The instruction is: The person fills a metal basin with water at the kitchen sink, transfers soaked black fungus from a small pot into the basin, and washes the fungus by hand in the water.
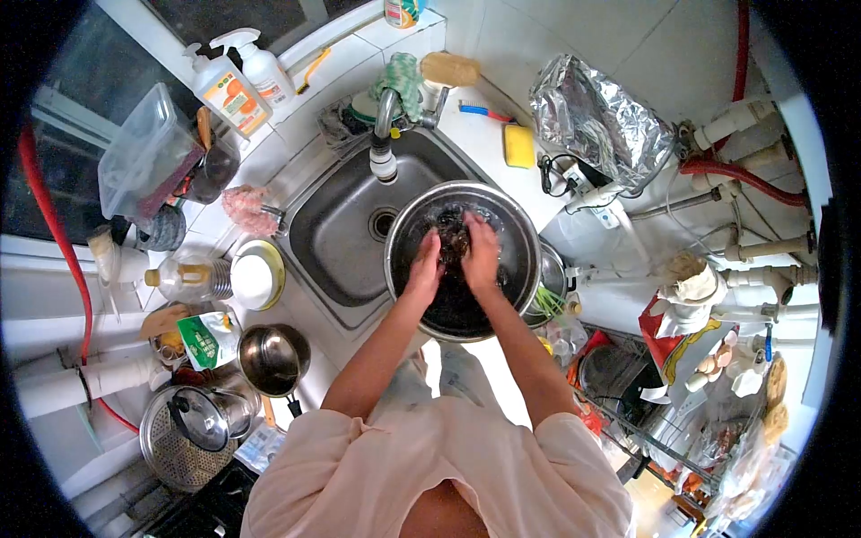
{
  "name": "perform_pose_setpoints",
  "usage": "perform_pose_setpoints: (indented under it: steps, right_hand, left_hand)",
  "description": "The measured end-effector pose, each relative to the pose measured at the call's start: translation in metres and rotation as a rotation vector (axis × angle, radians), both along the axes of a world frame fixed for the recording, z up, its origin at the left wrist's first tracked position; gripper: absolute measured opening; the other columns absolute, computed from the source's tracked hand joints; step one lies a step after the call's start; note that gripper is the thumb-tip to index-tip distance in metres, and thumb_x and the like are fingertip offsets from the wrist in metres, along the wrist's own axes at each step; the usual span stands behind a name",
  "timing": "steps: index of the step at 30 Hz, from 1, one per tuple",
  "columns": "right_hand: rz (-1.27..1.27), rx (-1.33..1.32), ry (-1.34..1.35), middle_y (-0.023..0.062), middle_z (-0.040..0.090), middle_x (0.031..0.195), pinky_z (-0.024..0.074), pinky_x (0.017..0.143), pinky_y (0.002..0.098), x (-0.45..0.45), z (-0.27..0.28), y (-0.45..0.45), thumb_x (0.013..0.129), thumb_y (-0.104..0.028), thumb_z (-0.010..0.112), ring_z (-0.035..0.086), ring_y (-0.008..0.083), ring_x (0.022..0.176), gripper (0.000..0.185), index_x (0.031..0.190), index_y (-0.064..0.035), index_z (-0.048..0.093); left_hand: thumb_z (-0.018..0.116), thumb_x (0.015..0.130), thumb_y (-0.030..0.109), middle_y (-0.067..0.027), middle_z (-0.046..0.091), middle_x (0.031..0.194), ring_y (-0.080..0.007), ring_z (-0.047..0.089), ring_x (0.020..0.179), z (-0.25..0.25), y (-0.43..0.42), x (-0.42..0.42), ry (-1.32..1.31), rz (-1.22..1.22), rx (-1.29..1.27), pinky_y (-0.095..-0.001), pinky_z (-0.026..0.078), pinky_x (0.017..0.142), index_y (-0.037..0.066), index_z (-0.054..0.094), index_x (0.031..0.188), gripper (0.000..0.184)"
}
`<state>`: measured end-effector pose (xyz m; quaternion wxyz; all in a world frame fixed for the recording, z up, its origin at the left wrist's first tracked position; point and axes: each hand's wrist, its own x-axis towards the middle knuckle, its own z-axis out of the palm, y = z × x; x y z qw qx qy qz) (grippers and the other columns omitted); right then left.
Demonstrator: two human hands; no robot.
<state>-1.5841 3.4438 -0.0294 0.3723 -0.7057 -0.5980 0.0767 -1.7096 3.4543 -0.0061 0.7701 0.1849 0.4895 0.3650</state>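
Observation:
A wide metal bowl [399,300] holds dark water and a clump of dark, wet pieces [455,235] whose kind I cannot make out. My left hand [425,267] is inside it, fingers curled against the clump's left side. From the right, my right hand [482,251] presses on the same clump, its fingers bent and slightly blurred. Part of the fingertips is hidden by the dark pieces and water. The bowl sits at the right edge of the sink [336,235], partly over the basin.
The faucet [384,148] hangs over the basin, left of the bowl. A yellow sponge [517,146] and a brush [486,112] lie behind on the counter. Green stalks [547,302] rest in another bowl at right. A saucepan [272,357] and a stacked white bowl [256,276] stand left.

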Motion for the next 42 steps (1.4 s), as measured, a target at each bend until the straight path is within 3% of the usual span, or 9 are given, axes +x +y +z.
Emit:
perform_pose_setpoints:
  steps: [6,12,18,24,30,32,35,39,42]
  right_hand:
    - [-0.286,-0.153,0.134,0.0184,0.046,0.121,0.0346,0.093,0.0401,0.027,-0.037,-0.06,0.078,-0.015,0.058,0.045,0.0354,0.108,0.046,0.121,-0.0035,0.044]
    - [-0.362,-0.17,1.556,0.0071,0.057,0.104,0.0397,0.085,0.0285,-0.028,-0.058,-0.048,0.08,-0.018,0.062,0.053,0.0195,0.095,0.036,0.11,-0.0023,0.052]
    - [-0.093,0.075,0.471,0.0139,0.059,0.101,0.038,0.09,0.0333,-0.061,-0.007,-0.032,0.083,-0.019,0.056,0.054,0.0282,0.1,0.026,0.104,-0.0028,0.057]
    - [-0.139,-0.089,0.447,0.0153,0.053,0.116,0.037,0.092,0.0342,-0.029,-0.003,0.001,0.088,-0.026,0.044,0.05,0.0311,0.106,0.031,0.107,-0.004,0.057]
    - [0.054,-0.077,0.312,0.0136,0.049,0.122,0.0296,0.099,0.035,-0.046,0.013,-0.019,0.09,-0.026,0.038,0.046,0.03,0.112,0.035,0.113,-0.0056,0.054]
    - [0.022,-0.078,0.319,0.0127,0.047,0.124,0.0266,0.101,0.0353,-0.059,0.015,-0.021,0.09,-0.027,0.037,0.044,0.0296,0.115,0.036,0.113,-0.0064,0.054]
    - [-0.01,0.0,0.203,0.0123,0.048,0.123,0.0297,0.099,0.0362,-0.057,0.021,-0.012,0.09,-0.028,0.037,0.045,0.0315,0.112,0.035,0.112,-0.0068,0.056]
    - [0.017,-0.052,0.248,0.0151,0.051,0.118,0.0367,0.091,0.0398,-0.025,0.017,0.011,0.088,-0.025,0.042,0.049,0.0338,0.105,0.032,0.107,-0.0055,0.058]
    - [-0.079,0.031,0.046,0.0173,0.051,0.116,0.0367,0.09,0.0403,0.001,0.001,0.008,0.086,-0.021,0.046,0.049,0.034,0.104,0.029,0.106,-0.0033,0.057]
  left_hand:
    - [0.058,0.084,0.025,-0.0096,0.043,0.126,-0.0215,0.041,0.115,-0.053,-0.018,-0.02,0.389,0.014,0.162,-0.0333,0.034,0.092,0.007,0.036,0.127,0.053]
    - [0.062,0.076,0.044,-0.0064,0.051,0.117,-0.024,0.051,0.104,-0.057,-0.02,0.005,-0.059,0.015,-0.297,-0.0423,0.044,0.079,0.014,0.048,0.117,0.052]
    - [0.054,0.082,0.041,-0.0066,0.056,0.105,-0.0212,0.053,0.096,-0.073,-0.007,0.011,-0.379,0.055,-0.213,-0.0353,0.044,0.083,0.012,0.055,0.107,0.039]
    - [0.059,0.078,0.044,-0.0043,0.047,0.121,-0.0179,0.044,0.109,-0.042,-0.031,0.018,-0.117,0.046,-0.27,-0.0356,0.038,0.087,0.015,0.048,0.119,0.051]
    - [0.043,0.081,0.06,-0.0057,0.041,0.128,-0.0219,0.037,0.118,-0.068,-0.013,0.027,-0.565,0.086,-0.043,-0.0351,0.029,0.1,0.012,0.037,0.129,0.068]
    - [0.042,0.085,0.053,-0.0029,0.042,0.126,-0.0194,0.036,0.118,-0.091,-0.002,0.022,-1.14,0.34,-0.371,-0.034,0.029,0.099,0.013,0.039,0.127,0.058]
    - [0.047,0.086,0.046,-0.0035,0.046,0.123,-0.0188,0.042,0.114,-0.089,-0.005,0.028,-0.725,0.07,0.143,-0.0328,0.033,0.097,0.01,0.044,0.122,0.051]
    - [0.057,0.084,0.025,-0.0053,0.053,0.109,-0.018,0.054,0.096,-0.028,-0.014,0.017,-0.331,0.114,-0.276,-0.0303,0.044,0.085,0.01,0.048,0.115,0.035]
    - [0.059,0.083,0.015,-0.0056,0.052,0.109,-0.017,0.054,0.095,-0.009,-0.017,0.009,-0.041,0.19,-0.007,-0.0294,0.045,0.082,0.01,0.048,0.114,0.033]
